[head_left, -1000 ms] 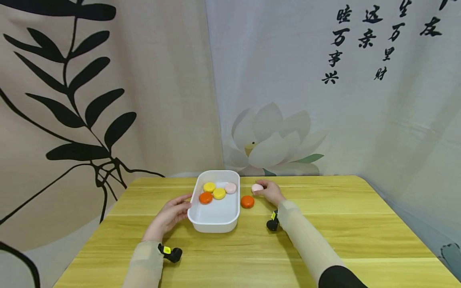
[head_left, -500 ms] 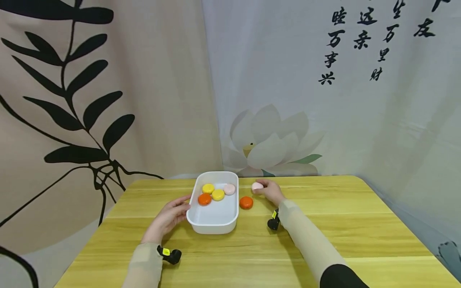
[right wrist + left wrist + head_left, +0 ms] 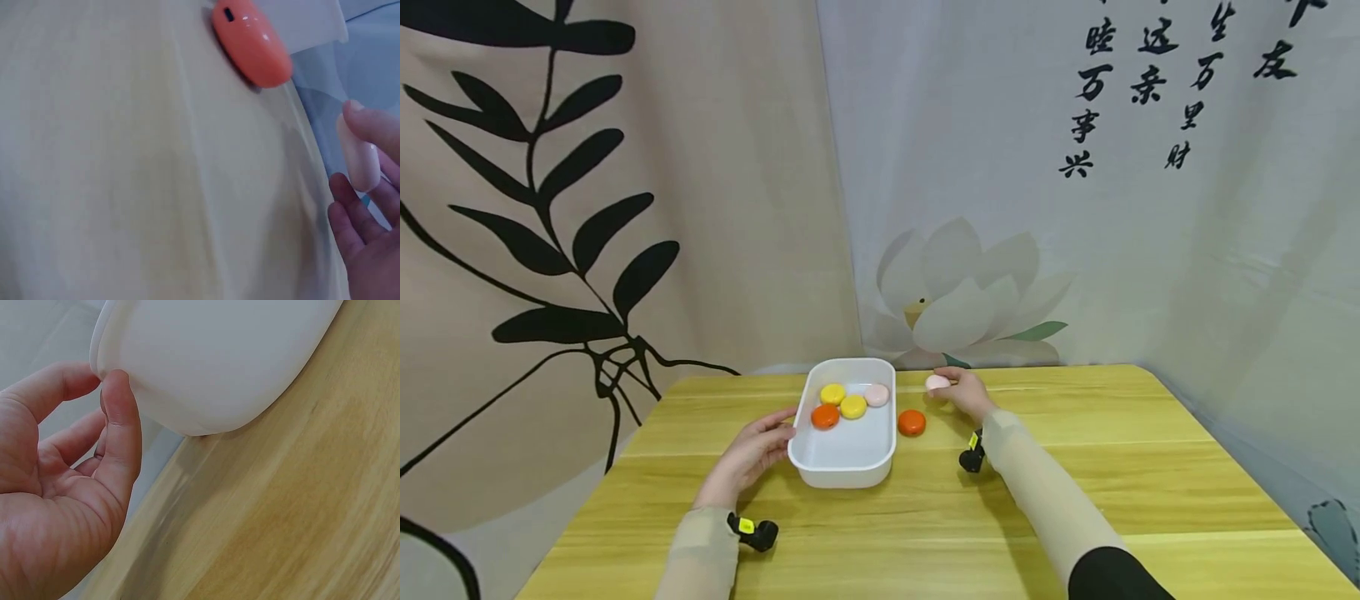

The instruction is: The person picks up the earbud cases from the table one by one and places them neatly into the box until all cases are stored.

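A white plastic box (image 3: 846, 478) with rounded corners stands on the table. My left hand (image 3: 751, 457) is at its left side; in the left wrist view thumb and forefinger pinch the rim of the box (image 3: 206, 362). To the right of the box, my right hand (image 3: 966, 394) pinches a pale pink, rounded, flattened disc (image 3: 937, 382). Seen from the right wrist, that pink disc (image 3: 360, 156) is on edge between thumb and fingers, above the table. An orange disc (image 3: 912, 422) lies beside the box's right wall; its side shows a small dark slot in the right wrist view.
Inside the box, toward its far end, lie two yellow discs (image 3: 853, 407), an orange disc (image 3: 824, 417) and a pale pink disc (image 3: 876, 395). The wooden table (image 3: 1045, 517) ends just behind the box, against a printed curtain (image 3: 752, 208).
My right hand has risen slightly with the pink disc. My left hand and the box keep their places; the head view has shifted a little.
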